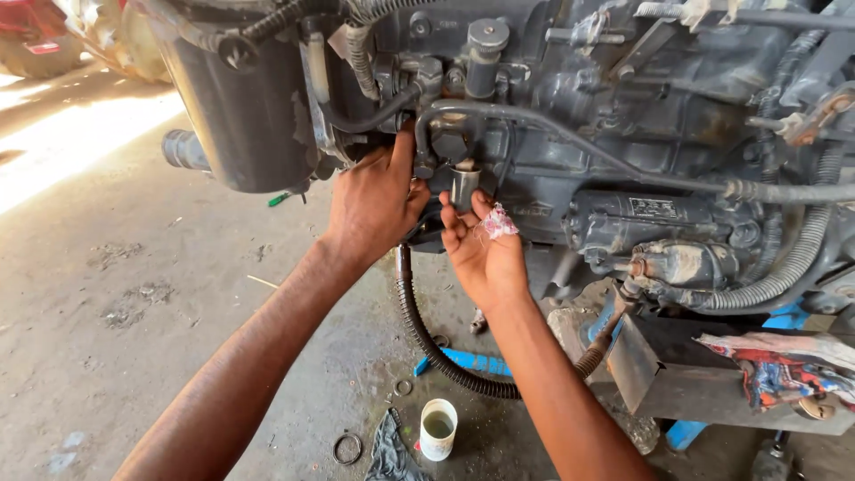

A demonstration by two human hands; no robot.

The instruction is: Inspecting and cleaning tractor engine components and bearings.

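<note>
I am looking down at a large dark grey engine block (623, 116), which is filling the upper frame and hanging over a stained concrete floor (134, 294). A black cylindrical housing (236, 107) is sitting at the block's left end. A ribbed black hose (427, 343) is curving down from between my wrists to the floor, and a thicker corrugated hose (784, 267) is looping along the right side. A patterned rag (784, 365) is lying on a metal ledge at lower right.

My left hand (374, 200) is pressing against the engine just below a bent metal pipe (534, 125); its fingers are curled inward onto the fitting there, but what they are gripping is hidden behind the knuckles. My right hand (481, 249) is turned palm-up, fingers loosely open, with the fingertips steadying a small metal cylindrical cup (464, 185) that is standing upright directly beneath the fitting, between both hands. A small pink-and-white scrap of cloth (499, 221) is resting on the right thumb side.

On the floor below, a white cup (437, 429) holding greenish liquid is standing beside a dark rag (387, 450), near a metal ring (347, 448).
</note>
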